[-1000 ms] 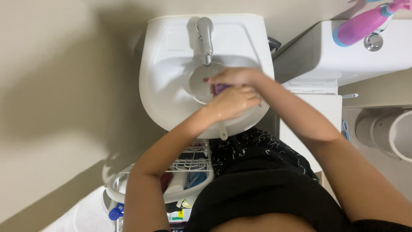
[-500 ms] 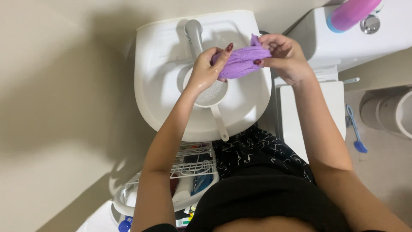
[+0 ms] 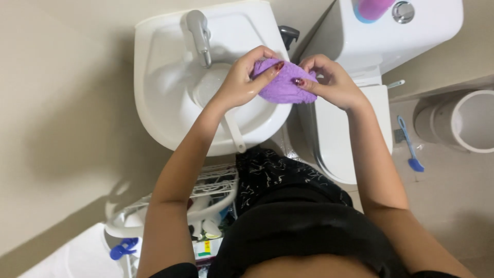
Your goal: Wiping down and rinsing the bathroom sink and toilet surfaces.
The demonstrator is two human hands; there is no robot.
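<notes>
A purple cloth (image 3: 284,83) is bunched between both hands above the right rim of a white sink (image 3: 170,128). My left hand (image 3: 246,77) grips its left side with thumb and fingers. My right hand (image 3: 329,82) pinches its right side. Both hands look wet. A grey tap (image 3: 198,28) stands at the back of the basin, left of the cloth.
A white toilet (image 3: 339,134) with its cistern (image 3: 427,31) sits right of the sink; a pink-and-blue item (image 3: 373,7) rests on the cistern. A white bucket (image 3: 471,121) and blue brush (image 3: 410,149) lie on the floor. A white wire rack (image 3: 216,185) with bottles stands under the sink.
Both hands lifted the purple cloth out of the basin and moved it right, over the sink's right rim. The view has shifted slightly.
</notes>
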